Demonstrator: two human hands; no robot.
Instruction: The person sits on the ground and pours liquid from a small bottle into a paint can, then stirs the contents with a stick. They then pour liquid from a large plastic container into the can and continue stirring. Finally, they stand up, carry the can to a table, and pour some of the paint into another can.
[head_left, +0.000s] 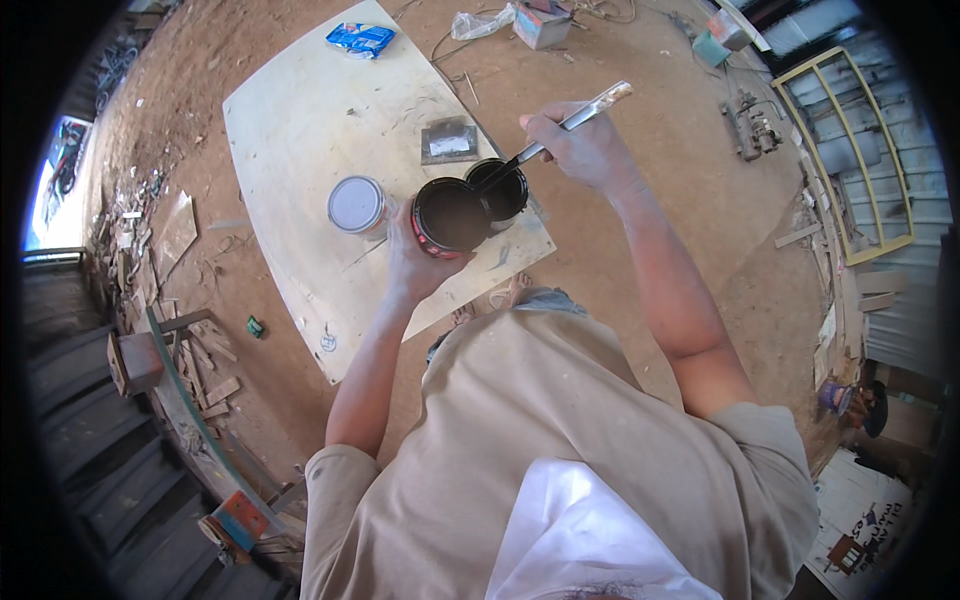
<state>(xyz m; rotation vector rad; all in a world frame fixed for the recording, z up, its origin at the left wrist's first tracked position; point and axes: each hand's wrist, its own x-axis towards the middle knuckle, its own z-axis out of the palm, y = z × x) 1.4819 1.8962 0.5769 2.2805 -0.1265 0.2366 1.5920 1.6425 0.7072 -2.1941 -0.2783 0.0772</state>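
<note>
My left hand (412, 262) grips the open red tin (450, 216) of brown liquid over the pale board (300, 130), my right hand (585, 148) is closed on the brush (560, 125) dipping into the smaller dark tin (500, 190) just right, so mixing looks midway, white-lidded can (356, 204) untouched.

Hands working over two open tins at frame centre

The left hand (415, 265) is gripping a red tin (450, 216) of dark liquid; the right hand (580, 145) is dipping a brush (560, 125) into the black tin (500, 190) on the pale board (300, 130).
</note>
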